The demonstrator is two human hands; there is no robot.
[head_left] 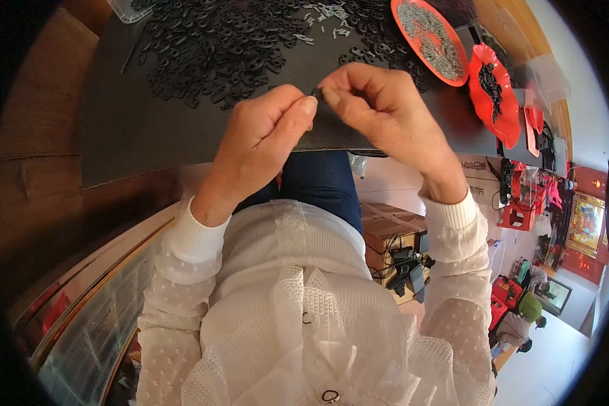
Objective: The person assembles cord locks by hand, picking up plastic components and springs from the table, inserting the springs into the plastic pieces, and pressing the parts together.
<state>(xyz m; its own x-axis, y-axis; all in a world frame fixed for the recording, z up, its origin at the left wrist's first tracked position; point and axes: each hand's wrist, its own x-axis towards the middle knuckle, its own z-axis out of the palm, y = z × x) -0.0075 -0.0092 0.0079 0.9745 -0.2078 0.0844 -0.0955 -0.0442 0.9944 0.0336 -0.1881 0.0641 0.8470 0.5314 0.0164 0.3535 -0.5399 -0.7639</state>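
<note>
Above the table's near edge, my left hand (265,132) and my right hand (390,111) meet with fingertips almost touching. A small black part (317,93) shows between them. The left thumb presses against the curled fingers at one side of the part. On its other side my right thumb and forefinger are pinched together. Most of the part is hidden by the fingers. Just beyond the hands, a wide heap of flat black pieces with holes (216,51) covers the dark table (142,139). Small grey pins (330,12) lie loose among them.
At the right stand a red oval plate (459,82) of tiny metal parts and a wavy red dish (509,134) holding black parts. A clear container (130,12) sits at the far left. Cardboard boxes (386,227) stand below the table. Other people (521,321) are at the far right.
</note>
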